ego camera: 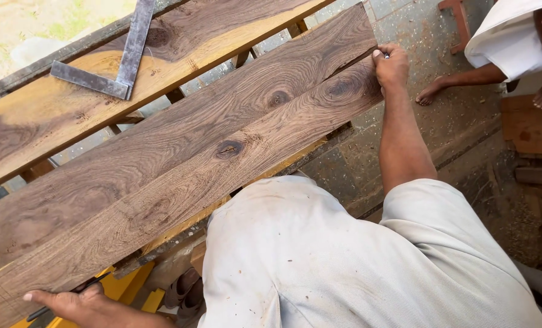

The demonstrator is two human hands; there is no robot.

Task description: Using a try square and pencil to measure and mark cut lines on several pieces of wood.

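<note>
Where the view begins, at the bottom edge, the left hand (79, 302) lies at the near-left end of the nearer dark board (179, 200), fingers stretched out rather than curled, with a thin dark tool (70, 296) under them; whether the hand actually grips that tool I cannot tell. Yellow pieces (131, 288) show just below the board's end, beside the person's pale, dusty shirt (319, 261).

The nearer dark board runs slantwise from the lower left to the upper right, with a knot near its middle, and lies edge to edge against a second dark board (179, 130) just beyond it. Both rest on the slatted surface (173, 95), whose rails show between the planks.

At the far right end the right hand (391, 65) is closed over the end of the boards, right at the seam between them, thumb on top and the fingers folded over the edge.

Beyond the two dark boards lies a paler plank (70, 103), apart from them by a gap. On it rests a metal try square (116, 61), one arm pointing up toward the top edge.

Farthest off, at the upper right, another person's bare foot (430, 92) stands on the speckled floor (417, 36), beside white cloth (508, 36).
</note>
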